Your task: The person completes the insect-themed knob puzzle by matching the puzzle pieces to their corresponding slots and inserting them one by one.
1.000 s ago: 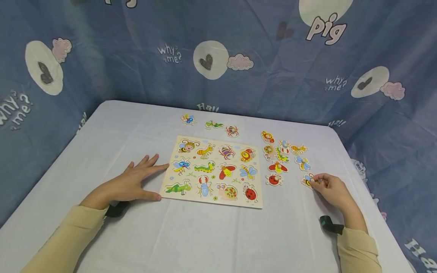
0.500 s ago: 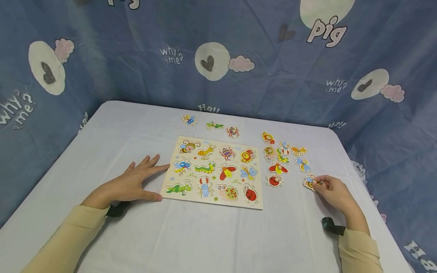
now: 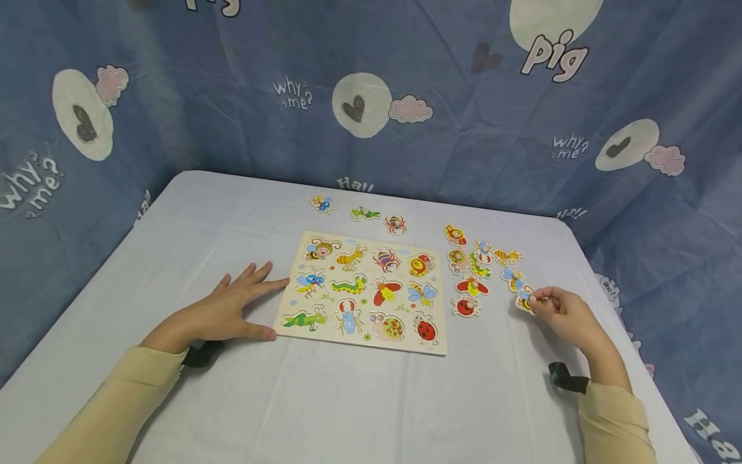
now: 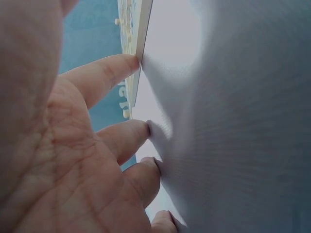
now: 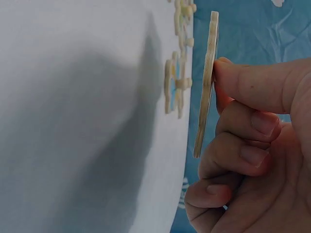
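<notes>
Between thumb and fingers my right hand (image 3: 565, 317) pinches a bee puzzle piece (image 3: 525, 301). In the right wrist view that piece (image 5: 206, 87) is seen edge-on, raised off the table. Just behind it lies a blue-winged dragonfly piece (image 3: 513, 279). My left hand (image 3: 226, 309) is spread flat on the table, its index finger and thumb touching the left edge of the wooden puzzle board (image 3: 359, 303). The left wrist view shows the index fingertip against the side of the board (image 4: 138, 43). Printed insects cover the board.
Right of the board lie several loose pieces, among them a ladybug (image 3: 466, 306), a red-winged beetle (image 3: 472, 286) and a caterpillar (image 3: 478, 265). Behind the board are a spider (image 3: 395, 224), a grasshopper (image 3: 364, 213) and a mosquito-like piece (image 3: 321, 204). A patterned blue cloth (image 3: 232, 129) hangs behind the white table.
The right hand has lifted the bee piece off the table and brought it slightly away from me, close to the dragonfly piece. The left hand stays in place at the board.
</notes>
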A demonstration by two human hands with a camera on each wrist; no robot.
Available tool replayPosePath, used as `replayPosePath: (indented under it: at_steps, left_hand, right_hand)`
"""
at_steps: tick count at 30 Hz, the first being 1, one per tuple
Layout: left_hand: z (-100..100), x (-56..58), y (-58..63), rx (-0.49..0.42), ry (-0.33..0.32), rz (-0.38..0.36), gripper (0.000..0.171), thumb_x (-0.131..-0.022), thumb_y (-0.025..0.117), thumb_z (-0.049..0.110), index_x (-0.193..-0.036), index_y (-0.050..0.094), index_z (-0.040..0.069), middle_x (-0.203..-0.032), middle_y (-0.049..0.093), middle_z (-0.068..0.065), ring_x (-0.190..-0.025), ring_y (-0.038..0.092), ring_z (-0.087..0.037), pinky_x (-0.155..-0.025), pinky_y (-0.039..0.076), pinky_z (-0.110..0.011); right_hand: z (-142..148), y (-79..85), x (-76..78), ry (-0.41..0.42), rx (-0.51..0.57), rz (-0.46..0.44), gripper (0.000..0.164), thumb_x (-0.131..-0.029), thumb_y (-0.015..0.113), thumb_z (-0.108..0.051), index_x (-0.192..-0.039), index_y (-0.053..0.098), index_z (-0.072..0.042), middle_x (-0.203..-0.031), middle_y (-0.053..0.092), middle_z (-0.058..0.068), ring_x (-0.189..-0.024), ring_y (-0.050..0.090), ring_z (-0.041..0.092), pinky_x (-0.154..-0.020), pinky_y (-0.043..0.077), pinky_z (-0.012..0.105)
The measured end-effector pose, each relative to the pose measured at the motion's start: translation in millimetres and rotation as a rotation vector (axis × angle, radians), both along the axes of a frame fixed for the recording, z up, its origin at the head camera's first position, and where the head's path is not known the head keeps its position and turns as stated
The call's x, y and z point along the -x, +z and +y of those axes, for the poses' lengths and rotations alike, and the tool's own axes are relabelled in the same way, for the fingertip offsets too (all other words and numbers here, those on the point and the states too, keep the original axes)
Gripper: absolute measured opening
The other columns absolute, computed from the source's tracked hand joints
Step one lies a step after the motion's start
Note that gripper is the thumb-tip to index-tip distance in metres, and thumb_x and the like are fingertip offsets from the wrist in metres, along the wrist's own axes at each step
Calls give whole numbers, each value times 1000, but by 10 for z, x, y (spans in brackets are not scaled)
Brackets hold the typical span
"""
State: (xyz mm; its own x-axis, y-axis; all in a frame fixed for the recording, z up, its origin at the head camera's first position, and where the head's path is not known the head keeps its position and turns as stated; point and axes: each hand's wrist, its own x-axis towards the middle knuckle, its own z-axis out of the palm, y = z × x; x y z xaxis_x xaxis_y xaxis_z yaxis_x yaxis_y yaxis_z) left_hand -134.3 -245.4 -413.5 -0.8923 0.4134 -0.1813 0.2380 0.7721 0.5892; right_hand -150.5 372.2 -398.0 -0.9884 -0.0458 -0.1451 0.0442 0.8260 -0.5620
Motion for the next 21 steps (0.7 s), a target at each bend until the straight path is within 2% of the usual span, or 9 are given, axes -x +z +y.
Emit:
replayPosePath:
  at_steps: [9, 21]
  left_hand:
    - [-7, -6, -13, 1, 7, -6, 103, -76, 94, 54, -163, 48, 23, -178, 14, -29, -164, 3, -58, -123, -3, -84]
    - [-2, -27, 16, 3, 3, 14, 103, -76, 95, 50, -163, 48, 21, -177, 15, -31, -163, 5, -59, -122, 0, -85]
  right_hand:
    - [-169, 90, 134, 53, 32, 53, 36, -108, 66, -25, -124, 64, 7, -72, 46, -5, -60, 40, 6, -54, 35, 27]
    - [-487, 217, 309, 127, 67, 55, 33, -108, 65, -25, -124, 64, 4, -72, 42, -4, -57, 36, 7, -54, 35, 28]
